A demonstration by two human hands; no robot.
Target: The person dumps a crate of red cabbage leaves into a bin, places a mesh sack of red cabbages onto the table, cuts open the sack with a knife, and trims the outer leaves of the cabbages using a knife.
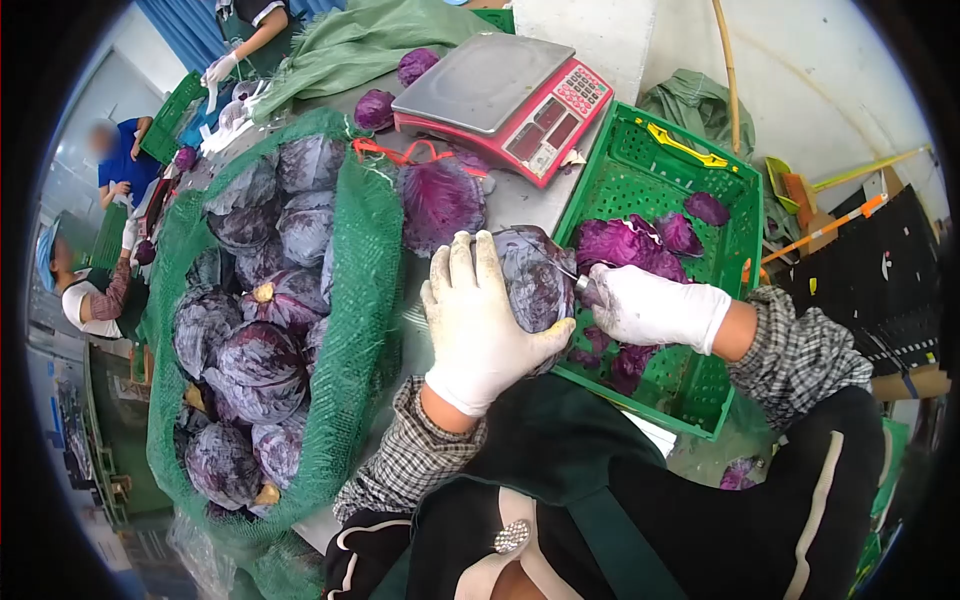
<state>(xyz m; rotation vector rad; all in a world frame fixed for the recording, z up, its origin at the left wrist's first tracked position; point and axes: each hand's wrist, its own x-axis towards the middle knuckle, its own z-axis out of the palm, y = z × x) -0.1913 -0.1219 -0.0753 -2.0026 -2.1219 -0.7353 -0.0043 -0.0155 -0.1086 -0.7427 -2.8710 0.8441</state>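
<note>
A red cabbage (535, 278) with dull purple outer leaves sits before me at the near-left edge of the green crate. My left hand (480, 325), in a white glove, steadies it from the left, with the thumb along its lower side. In my gloved right hand (650, 307) is a knife (581, 284), its fist closed round the handle. The thin blade reaches the cabbage's right side; how deep it goes I cannot tell. Loose purple leaves (630, 245) lie in the green crate (715, 385) under and beyond my right hand.
Left of me, a green mesh sack (365, 270) lies open, full of red cabbages (262, 365). Beyond the work spot stands a red scale (545, 140) with a metal plate. A large leaf (440, 205) rests by the sack. Several people work at the far left.
</note>
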